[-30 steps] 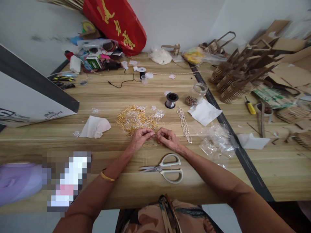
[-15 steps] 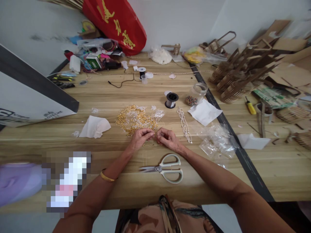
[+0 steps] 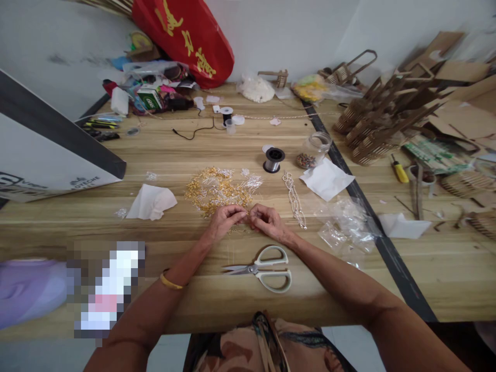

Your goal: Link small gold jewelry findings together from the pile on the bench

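My left hand [image 3: 223,221] and my right hand [image 3: 267,221] meet fingertip to fingertip on the wooden table [image 3: 217,155], both pinched on a small gold piece that I cannot make out clearly. A short gold chain piece [image 3: 237,231] lies just under my left hand. Right behind the hands spreads a pile of gold and silver findings [image 3: 217,189]. A silver chain [image 3: 294,199] lies to the right of the pile. White-handled scissors [image 3: 263,268] rest between my forearms.
A thread spool [image 3: 273,159] and a glass jar of beads [image 3: 312,151] stand behind the pile. White tissue [image 3: 152,202], white paper [image 3: 325,179] and clear bags [image 3: 343,223] lie around. Wooden baskets [image 3: 372,129] crowd the right, a box [image 3: 42,155] the left.
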The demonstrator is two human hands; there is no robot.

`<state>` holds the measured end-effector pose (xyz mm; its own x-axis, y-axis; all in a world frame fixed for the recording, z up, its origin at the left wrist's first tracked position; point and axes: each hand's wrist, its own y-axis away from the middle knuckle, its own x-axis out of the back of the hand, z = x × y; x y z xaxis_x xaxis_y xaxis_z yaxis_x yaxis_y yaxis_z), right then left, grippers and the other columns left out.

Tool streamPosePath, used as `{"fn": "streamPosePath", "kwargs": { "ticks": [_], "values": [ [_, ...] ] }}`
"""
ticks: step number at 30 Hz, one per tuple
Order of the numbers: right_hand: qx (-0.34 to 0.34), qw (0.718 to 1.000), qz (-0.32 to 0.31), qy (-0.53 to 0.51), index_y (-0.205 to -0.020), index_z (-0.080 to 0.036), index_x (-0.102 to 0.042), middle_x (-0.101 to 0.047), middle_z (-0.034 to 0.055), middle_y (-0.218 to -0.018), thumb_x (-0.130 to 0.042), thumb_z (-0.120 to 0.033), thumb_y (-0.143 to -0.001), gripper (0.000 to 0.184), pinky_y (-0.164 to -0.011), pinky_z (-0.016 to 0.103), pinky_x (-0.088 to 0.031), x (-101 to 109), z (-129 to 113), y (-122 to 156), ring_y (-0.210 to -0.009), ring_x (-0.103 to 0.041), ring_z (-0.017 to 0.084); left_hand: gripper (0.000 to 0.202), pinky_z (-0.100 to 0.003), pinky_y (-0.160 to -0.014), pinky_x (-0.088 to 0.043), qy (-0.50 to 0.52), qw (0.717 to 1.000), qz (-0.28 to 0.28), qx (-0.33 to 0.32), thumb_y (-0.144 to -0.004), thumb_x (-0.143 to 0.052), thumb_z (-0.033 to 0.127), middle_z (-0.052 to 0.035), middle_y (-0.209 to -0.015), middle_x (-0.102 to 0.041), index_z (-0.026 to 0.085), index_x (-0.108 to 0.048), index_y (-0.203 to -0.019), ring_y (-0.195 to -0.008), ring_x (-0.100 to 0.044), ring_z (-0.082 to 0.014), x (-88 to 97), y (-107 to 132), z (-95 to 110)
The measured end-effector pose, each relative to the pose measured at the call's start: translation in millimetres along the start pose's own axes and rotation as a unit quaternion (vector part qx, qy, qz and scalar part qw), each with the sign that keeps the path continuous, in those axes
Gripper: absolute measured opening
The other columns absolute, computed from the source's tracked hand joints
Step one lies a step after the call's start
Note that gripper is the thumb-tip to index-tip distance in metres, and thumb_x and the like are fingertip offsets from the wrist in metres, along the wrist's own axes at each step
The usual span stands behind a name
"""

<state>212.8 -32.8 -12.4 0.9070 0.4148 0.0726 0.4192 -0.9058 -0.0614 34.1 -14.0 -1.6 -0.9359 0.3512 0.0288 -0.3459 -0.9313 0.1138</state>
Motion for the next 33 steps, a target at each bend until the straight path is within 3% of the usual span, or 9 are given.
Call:
{"fn": "streamPosePath", "kwargs": {
  "ticks": [16, 33],
  "values": [
    [-0.001, 1.0, 0.005, 0.016, -0.077, -0.016, -0.05, -0.051, -0.0032, -0.058, -0.055, -0.038, -0.084, 0.023, -0.046, 0.02, -0.031, 0.1, -1.1, -0.5, -0.048, -0.042, 0.008, 0.021, -0.021, -0.055, -0.041, -0.027, 1.0, 0.004, -0.009, -0.07, -0.067, 0.034, -0.0001, -0.061, -0.062, 0.013, -0.068, -0.074, -0.056, -0.05, -0.0099, -1.4, 2.3, 4.0],
    [-0.001, 0.999, 0.008, 0.039, -0.077, -0.017, -0.05, -0.051, -0.0037, -0.058, -0.055, -0.036, -0.083, 0.021, -0.044, 0.019, -0.03, -0.3, -1.5, -1.2, -0.046, -0.041, 0.007, 0.014, -0.025, -0.066, -0.047, -0.142, 0.986, 0.016, -0.09, -0.074, -0.065, 0.027, -0.0049, -0.074, -0.069, 0.014, -0.069, -0.076, -0.068, -0.06, -0.0153, -0.7, 5.0, 4.3]
  ]
}}
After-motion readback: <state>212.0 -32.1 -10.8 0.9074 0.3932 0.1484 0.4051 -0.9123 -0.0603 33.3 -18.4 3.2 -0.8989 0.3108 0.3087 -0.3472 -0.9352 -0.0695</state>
